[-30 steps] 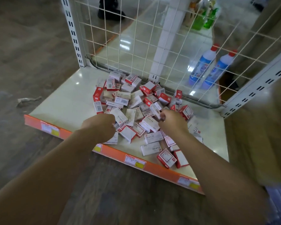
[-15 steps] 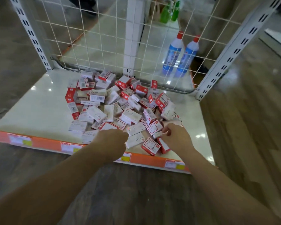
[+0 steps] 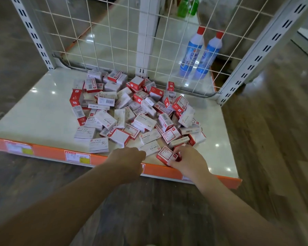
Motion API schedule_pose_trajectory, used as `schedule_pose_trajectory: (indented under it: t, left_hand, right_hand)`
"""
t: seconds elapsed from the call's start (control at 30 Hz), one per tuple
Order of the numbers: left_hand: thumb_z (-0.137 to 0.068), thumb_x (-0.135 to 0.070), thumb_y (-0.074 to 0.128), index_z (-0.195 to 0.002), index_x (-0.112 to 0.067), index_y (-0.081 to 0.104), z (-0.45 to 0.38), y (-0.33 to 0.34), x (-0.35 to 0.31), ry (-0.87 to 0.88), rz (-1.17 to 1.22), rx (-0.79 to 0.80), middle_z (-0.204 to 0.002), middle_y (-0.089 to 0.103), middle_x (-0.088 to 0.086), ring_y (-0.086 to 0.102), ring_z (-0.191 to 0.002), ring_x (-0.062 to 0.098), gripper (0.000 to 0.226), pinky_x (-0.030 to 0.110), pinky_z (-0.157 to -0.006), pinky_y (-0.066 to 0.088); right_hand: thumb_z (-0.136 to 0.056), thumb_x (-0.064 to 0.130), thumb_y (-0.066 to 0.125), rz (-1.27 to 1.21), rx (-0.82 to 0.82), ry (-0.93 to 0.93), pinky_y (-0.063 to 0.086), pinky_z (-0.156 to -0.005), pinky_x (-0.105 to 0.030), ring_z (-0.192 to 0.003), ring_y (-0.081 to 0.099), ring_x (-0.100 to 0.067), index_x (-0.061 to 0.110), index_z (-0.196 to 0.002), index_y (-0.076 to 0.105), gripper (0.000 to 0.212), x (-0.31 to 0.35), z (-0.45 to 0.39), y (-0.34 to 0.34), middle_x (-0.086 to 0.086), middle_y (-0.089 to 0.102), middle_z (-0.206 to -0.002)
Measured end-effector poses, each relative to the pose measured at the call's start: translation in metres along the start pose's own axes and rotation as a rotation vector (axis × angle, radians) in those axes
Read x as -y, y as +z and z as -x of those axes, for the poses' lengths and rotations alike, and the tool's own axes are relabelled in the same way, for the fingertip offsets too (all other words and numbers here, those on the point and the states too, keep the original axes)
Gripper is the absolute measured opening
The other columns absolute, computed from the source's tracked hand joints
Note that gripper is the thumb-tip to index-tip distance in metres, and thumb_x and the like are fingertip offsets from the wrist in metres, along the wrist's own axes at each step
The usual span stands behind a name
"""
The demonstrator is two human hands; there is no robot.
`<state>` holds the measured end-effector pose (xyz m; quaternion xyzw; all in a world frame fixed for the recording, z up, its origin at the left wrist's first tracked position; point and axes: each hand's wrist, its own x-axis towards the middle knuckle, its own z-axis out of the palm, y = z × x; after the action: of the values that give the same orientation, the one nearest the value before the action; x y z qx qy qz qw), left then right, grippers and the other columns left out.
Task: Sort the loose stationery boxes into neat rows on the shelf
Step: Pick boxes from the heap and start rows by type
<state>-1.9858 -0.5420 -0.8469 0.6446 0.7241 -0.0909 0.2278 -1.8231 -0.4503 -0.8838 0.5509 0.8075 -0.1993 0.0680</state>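
Head view shows a loose heap of small red-and-white cardboard stationery boxes (image 3: 132, 112) lying jumbled on the glossy white shelf board with an orange front edge (image 3: 34, 121). At the heap's near edge the right hand (image 3: 188, 161) pinches one red-framed box (image 3: 166, 154), while the left hand (image 3: 127, 161), fingers curled under, hovers beside it. Behind the heap, past the white wire grid (image 3: 114, 41), stand two blue bottles with red caps (image 3: 200, 54).

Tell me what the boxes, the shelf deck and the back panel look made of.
Boxes: printed cardboard, going by creased edges and matte faces. Shelf deck: glossy cream surface with sharp light glints, probably coated metal. Back panel: thin white wire mesh, likely painted steel.
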Motion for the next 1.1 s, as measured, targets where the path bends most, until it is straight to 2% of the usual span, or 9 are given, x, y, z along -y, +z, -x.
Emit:
schedule_pose_trajectory:
  t: [0.27, 0.47, 0.57, 0.73, 0.87, 0.97, 1.1]
  left_hand:
    - [-0.094, -0.027, 0.046, -0.130, -0.027, 0.047, -0.002, -0.001, 0.012, -0.075, 0.110, 0.016, -0.132, 0.052, -0.003, 0.055, -0.109, 0.015, 0.036, 0.024, -0.079, 0.046]
    - [-0.095, -0.033, 0.046, -0.126, -0.029, 0.048, 0.000, -0.006, 0.025, -0.132, 0.219, -0.025, -0.133, 0.051, -0.004, 0.054, -0.110, 0.015, 0.031, 0.029, -0.087, 0.048]
    - [-0.094, -0.031, 0.047, -0.123, -0.029, 0.050, 0.000, -0.008, 0.030, -0.165, 0.311, -0.067, -0.130, 0.053, -0.005, 0.054, -0.106, 0.014, 0.029, 0.031, -0.089, 0.050]
    - [-0.095, -0.029, 0.047, -0.126, -0.026, 0.049, -0.002, -0.012, 0.032, -0.189, 0.473, -0.129, -0.128, 0.055, -0.002, 0.053, -0.095, 0.011, 0.031, 0.024, -0.077, 0.048]
    - [-0.095, -0.030, 0.047, -0.126, -0.021, 0.051, -0.003, -0.017, 0.030, -0.182, 0.632, -0.179, -0.129, 0.056, 0.001, 0.054, -0.106, 0.014, 0.033, 0.024, -0.081, 0.044]
    - [-0.095, -0.033, 0.047, -0.130, -0.018, 0.050, -0.003, -0.020, 0.030, -0.177, 0.755, -0.214, -0.129, 0.056, 0.002, 0.049, -0.095, 0.009, 0.039, 0.020, -0.073, 0.043]
    - [-0.095, -0.035, 0.046, -0.135, -0.018, 0.047, -0.001, -0.021, 0.031, -0.147, 0.847, -0.215, -0.132, 0.054, 0.001, 0.046, -0.098, 0.008, 0.044, 0.024, -0.082, 0.043]
  right_hand:
    - [-0.083, 0.049, 0.061, 0.077, -0.024, -0.035, 0.045, -0.091, -0.026, -0.110, 0.055, -0.014, 0.025, -0.120, 0.050, 0.046, 0.005, -0.004, 0.001, 0.006, 0.053, -0.125]
    - [-0.083, 0.044, 0.062, 0.072, -0.042, -0.064, 0.049, -0.088, -0.024, -0.111, 0.055, -0.015, 0.023, -0.122, 0.047, 0.046, 0.005, -0.002, -0.003, 0.005, 0.053, -0.125]
    - [-0.082, 0.042, 0.065, 0.000, -0.043, -0.057, 0.048, -0.078, -0.019, -0.107, 0.058, -0.014, 0.023, -0.120, 0.048, 0.045, 0.006, 0.000, -0.008, 0.005, 0.057, -0.121]
    - [-0.079, 0.038, 0.069, -0.121, -0.128, -0.130, 0.042, -0.069, -0.009, -0.105, 0.061, -0.009, 0.024, -0.118, 0.047, 0.046, 0.015, 0.002, -0.018, 0.010, 0.060, -0.119]
    - [-0.081, 0.030, 0.070, -0.252, -0.088, -0.180, 0.047, -0.076, -0.014, -0.103, 0.059, -0.009, 0.027, -0.108, 0.044, 0.037, 0.029, 0.001, -0.028, 0.009, 0.060, -0.115]
    - [-0.082, 0.027, 0.069, -0.296, -0.092, -0.257, 0.041, -0.069, -0.007, -0.106, 0.055, -0.007, 0.027, -0.106, 0.042, 0.036, 0.040, 0.003, -0.038, 0.007, 0.058, -0.116]
    - [-0.082, 0.026, 0.068, -0.311, -0.073, -0.318, 0.035, -0.063, -0.002, -0.109, 0.052, -0.005, 0.031, -0.109, 0.040, 0.039, 0.053, 0.008, -0.046, 0.007, 0.055, -0.122]
